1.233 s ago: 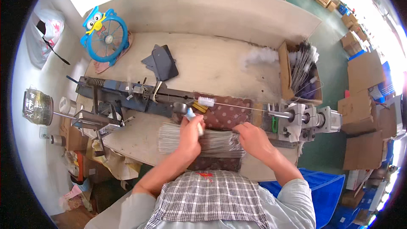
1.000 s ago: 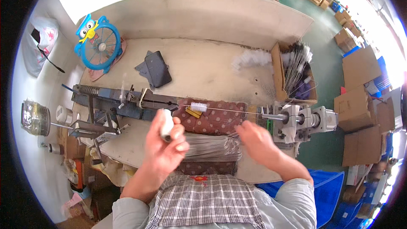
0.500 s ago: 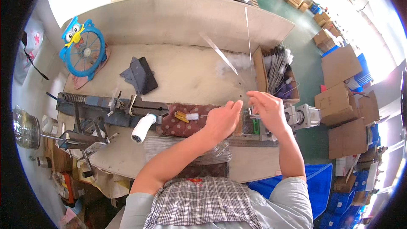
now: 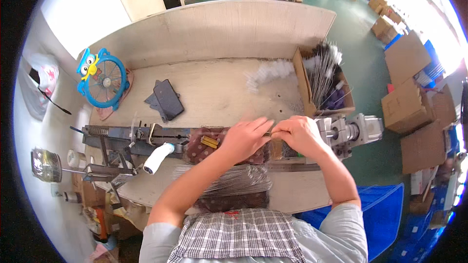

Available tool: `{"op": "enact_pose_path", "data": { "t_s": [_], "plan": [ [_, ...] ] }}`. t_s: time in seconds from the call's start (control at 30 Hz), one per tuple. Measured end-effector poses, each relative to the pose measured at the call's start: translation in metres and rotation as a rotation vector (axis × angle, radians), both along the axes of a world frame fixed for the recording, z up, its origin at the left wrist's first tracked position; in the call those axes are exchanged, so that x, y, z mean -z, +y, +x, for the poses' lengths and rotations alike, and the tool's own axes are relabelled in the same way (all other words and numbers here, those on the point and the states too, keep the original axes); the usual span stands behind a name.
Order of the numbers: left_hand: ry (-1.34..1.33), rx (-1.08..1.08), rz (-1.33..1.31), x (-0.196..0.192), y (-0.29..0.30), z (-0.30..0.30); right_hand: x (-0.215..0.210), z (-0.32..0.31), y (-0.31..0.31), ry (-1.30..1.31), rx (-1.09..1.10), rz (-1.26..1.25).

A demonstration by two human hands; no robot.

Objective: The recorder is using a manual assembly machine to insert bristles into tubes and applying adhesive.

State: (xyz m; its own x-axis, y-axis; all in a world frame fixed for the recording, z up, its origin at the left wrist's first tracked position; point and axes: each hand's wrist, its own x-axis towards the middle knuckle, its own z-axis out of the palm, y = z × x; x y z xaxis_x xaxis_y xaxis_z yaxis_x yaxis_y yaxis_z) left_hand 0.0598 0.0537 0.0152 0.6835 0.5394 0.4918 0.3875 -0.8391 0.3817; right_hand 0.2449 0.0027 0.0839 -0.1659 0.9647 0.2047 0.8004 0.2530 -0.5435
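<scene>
Watching from the head camera, I find both hands meeting above the far edge of the bench work, the left hand (image 4: 243,140) coming in from the left and the right hand (image 4: 301,134) from the right, fingertips almost touching. The left fingers lie close side by side; the right ones curl inward toward them. I cannot tell whether anything thin is pinched there. The bundle of thin wires (image 4: 243,180) lies on the near side of those fingertips, toward the wearer's body, its long axis running left to right across the polka-dot cloth (image 4: 197,155). My left hand is the nearer to it, that forearm crossing above its left part. The right hand sits just beside the metal shaft mount (image 4: 347,129), while the yellow block (image 4: 209,142) rests left of the left hand.
</scene>
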Motion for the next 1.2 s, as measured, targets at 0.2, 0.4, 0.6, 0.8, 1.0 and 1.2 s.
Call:
{"op": "enact_pose_path", "data": {
  "t_s": [0.2, 0.4, 0.6, 0.8, 1.0, 1.2],
  "plan": [
    [-0.149, -0.303, -0.173, -0.011, -0.063, -0.108, 0.004, 0.004, 0.015, -0.151, -0.021, 0.006],
    [-0.337, -0.569, -0.387, -0.008, -0.098, -0.161, -0.024, -0.028, 0.017, -0.065, -0.233, -0.071],
    [-0.702, -0.504, -0.884, -0.002, -0.098, -0.148, -0.002, -0.129, 0.041, 0.037, -0.435, 0.196],
    [-1.147, -0.604, -1.184, 0.008, -0.088, -0.171, 0.024, -0.170, 0.054, -0.034, -0.342, 0.194],
    [-1.239, -0.588, -1.514, -0.016, -0.061, -0.143, 0.019, -0.177, 0.055, -0.110, -0.339, 0.144],
    [-0.150, -0.831, -0.880, 0.006, -0.053, -0.151, 0.017, -0.170, 0.055, -0.160, -0.353, 0.160]
  ]
}}
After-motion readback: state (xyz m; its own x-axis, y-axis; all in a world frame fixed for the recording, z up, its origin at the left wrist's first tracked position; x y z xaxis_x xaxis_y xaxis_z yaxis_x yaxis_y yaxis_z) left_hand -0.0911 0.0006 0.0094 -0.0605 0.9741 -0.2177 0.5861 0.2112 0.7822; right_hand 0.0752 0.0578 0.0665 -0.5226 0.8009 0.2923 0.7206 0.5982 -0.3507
